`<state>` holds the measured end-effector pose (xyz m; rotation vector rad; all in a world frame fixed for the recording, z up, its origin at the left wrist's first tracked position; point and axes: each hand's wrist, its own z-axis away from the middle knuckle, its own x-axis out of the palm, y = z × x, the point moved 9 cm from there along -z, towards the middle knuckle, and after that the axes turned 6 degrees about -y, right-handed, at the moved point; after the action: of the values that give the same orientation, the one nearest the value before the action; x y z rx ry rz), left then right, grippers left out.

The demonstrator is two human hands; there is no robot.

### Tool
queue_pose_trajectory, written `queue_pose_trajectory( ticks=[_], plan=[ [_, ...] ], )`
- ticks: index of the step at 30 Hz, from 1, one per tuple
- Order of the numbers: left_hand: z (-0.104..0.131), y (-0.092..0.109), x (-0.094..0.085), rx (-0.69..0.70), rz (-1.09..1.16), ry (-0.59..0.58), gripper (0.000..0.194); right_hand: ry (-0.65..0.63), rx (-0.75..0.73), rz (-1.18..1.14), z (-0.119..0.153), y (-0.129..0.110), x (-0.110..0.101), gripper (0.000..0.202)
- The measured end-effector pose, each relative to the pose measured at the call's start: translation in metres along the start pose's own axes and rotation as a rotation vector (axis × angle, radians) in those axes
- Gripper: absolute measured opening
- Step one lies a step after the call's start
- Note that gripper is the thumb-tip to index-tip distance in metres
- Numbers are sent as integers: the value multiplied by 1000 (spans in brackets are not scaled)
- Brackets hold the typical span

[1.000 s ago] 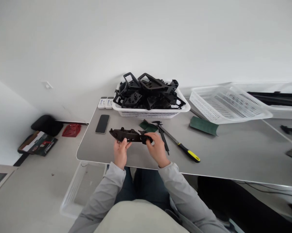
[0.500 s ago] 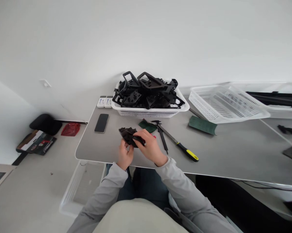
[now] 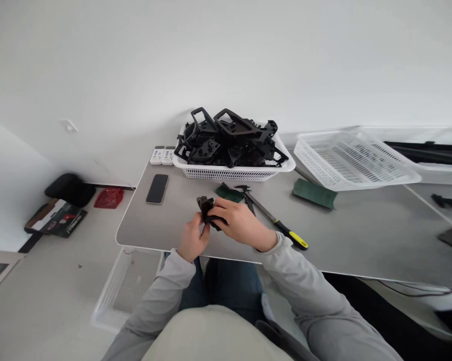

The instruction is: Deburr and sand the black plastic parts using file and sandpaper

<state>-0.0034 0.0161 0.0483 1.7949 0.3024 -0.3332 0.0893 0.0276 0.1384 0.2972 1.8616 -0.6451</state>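
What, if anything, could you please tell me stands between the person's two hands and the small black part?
Nothing visible does: the left hand and right hand both hold the black part directly, above the table. The dark green piece lies beyond the right hand, not between.

Light soft, even, cool; fairly bright, source out of frame. Wall (image 3: 226,60) greyer at upper left; faint diffuse shadow on it left of the white basket (image 3: 229,174). Dull sheen across desk (image 3: 368,240), right half. Held black part (image 3: 204,203) dark, detail lost. Wide-angle stretch at edges; carton (image 3: 68,220) lettering blurred.
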Motion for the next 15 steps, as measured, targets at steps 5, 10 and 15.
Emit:
queue_pose_trajectory(
  ticks=[5,10,15],
  plan=[
    [0,1,4,64,-134,-18,20,-44,34,101,0,-2,6,12],
    [-1,1,2,42,-154,-37,19,44,106,174,1,7,1,11],
    [-6,3,2,32,-176,-131,23,31,133,238,0,19,0,21]
  ],
)
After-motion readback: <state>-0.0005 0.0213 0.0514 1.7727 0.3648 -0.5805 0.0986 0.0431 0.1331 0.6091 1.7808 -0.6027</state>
